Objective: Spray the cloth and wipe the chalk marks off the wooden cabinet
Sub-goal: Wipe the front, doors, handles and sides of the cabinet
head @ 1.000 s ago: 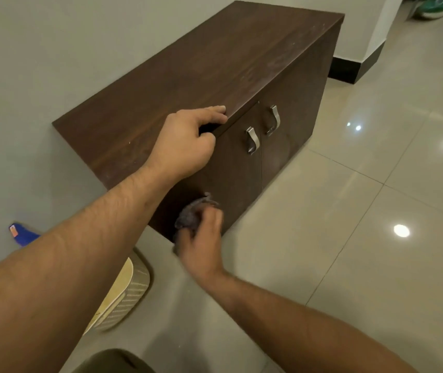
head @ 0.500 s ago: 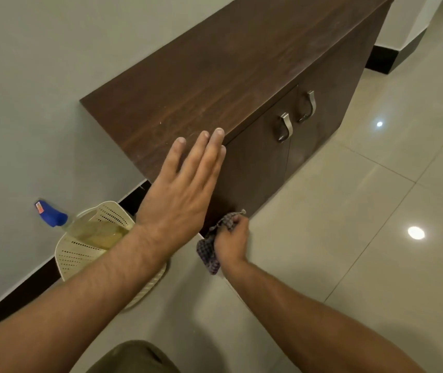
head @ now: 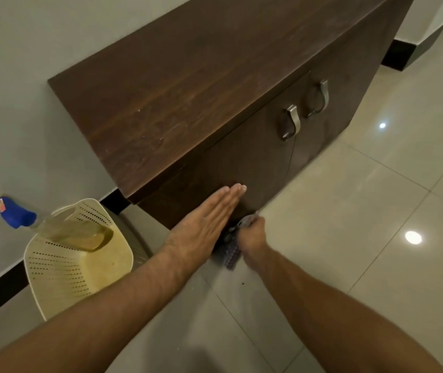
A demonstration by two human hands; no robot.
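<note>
Low corner of the cabinet door is being wiped

A spray bottle (head: 21, 215) is being kept in a basket (head: 80, 267), well left of the fingers. The left hand (head: 204, 224) is being held flat and open against the cabinet (head: 242, 162), likely for bracing. Just right, the cloth (head: 232, 250) is being gripped by the right hand (head: 252, 236).

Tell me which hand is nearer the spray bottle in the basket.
Left. The left hand lies flat by the cabinet's lower corner, between the spray bottle and the right hand, which grips the cloth.
</note>
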